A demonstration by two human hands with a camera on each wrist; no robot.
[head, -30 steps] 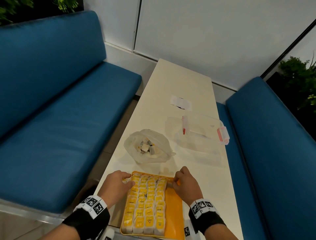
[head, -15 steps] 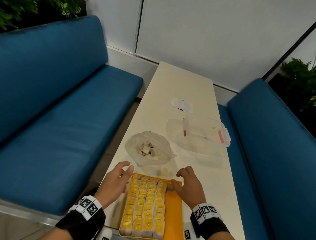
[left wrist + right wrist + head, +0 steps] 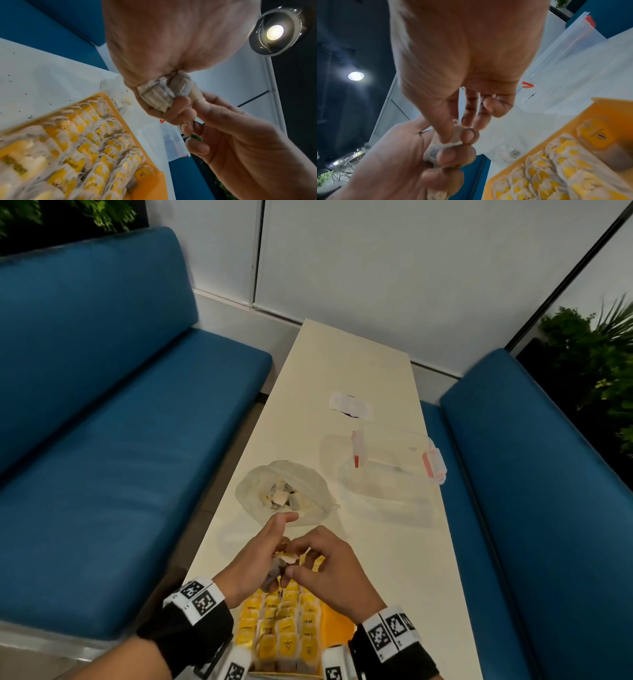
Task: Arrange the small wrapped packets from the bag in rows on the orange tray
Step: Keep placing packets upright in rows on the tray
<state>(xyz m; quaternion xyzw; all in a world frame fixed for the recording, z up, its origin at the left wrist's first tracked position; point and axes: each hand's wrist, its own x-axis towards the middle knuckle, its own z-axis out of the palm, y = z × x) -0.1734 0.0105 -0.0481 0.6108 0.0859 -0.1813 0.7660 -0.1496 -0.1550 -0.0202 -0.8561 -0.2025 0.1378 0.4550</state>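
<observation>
A: What sits at the left of the head view?

B: A blue bench (image 3: pixel 113 440). Right of it, low in the frame, the left hand (image 3: pixel 255 559) has its fingers curled round a bunch of small wrapped packets (image 3: pixel 161 93), forefinger sticking out.

A: And the right hand (image 3: pixel 329 566)?

B: It meets the left just above the orange tray (image 3: pixel 339 625), thumb and forefinger pinching one packet (image 3: pixel 456 136) of that bunch.

A: The tray itself?

B: At the bottom centre, on the white table (image 3: pixel 394 559). Rows of yellow-and-white packets (image 3: pixel 284 631) fill its left part; a bare orange strip shows on the right.

A: The bag?

B: The clear bag (image 3: pixel 284 494) lies above the hands, open, with more packets inside. Right of it stands a clear box with red clips (image 3: pixel 394 463).
</observation>
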